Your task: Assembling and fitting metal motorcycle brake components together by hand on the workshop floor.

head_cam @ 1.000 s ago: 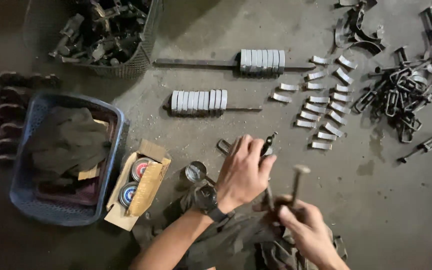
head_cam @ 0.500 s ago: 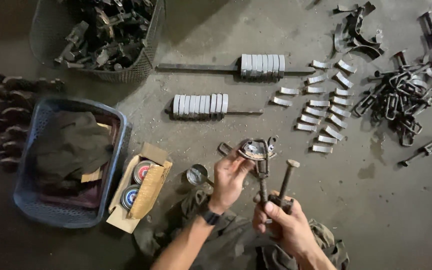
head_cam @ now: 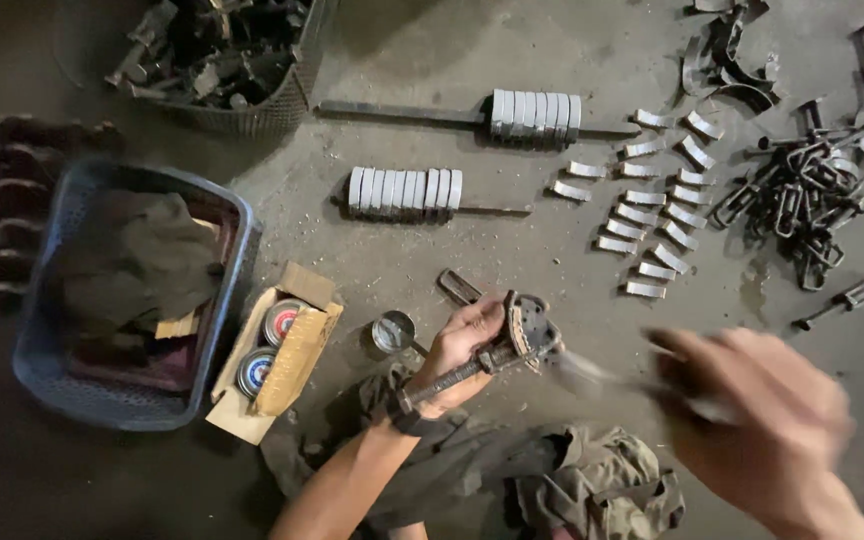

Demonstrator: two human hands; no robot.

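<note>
the clamp assembly point(head_cam: 512, 345), a dark threaded rod with a curved, rusty pad at its upper end, sits in your left hand point(head_cam: 457, 350). that hand is closed around the rod partway along its length, thumb side toward the pad. the long axis runs diagonally: the lower end points down and left toward your wrist, and the padded head points up and right, just above the concrete floor point(head_cam: 552, 270).

your right hand point(head_cam: 762, 420) lies to the right of the head and slightly lower, near it but not touching. it is motion-blurred; you cannot tell whether its fingers are open or closed. a thin pale streak extends from it toward the pad, but the blur hides what it is. the left hand is the one in contact; the right is the nearer free hand to the padded end.

around the work:
- a small round tin point(head_cam: 393, 331) rests on the floor just left of the left hand.
- a flat metal strip point(head_cam: 460, 287) lies just above the left hand.
- a rumpled cloth point(head_cam: 592, 490) lies below both hands.
- two rows of grey plates threaded on bars point(head_cam: 404, 192) lie well above.
- loose small plates point(head_cam: 652, 210) lie up and right.
- a pile of dark clamps point(head_cam: 802, 200) lies far right.
- an open cardboard box point(head_cam: 277, 350) and a blue basket point(head_cam: 127, 300) stand to the left.
</note>
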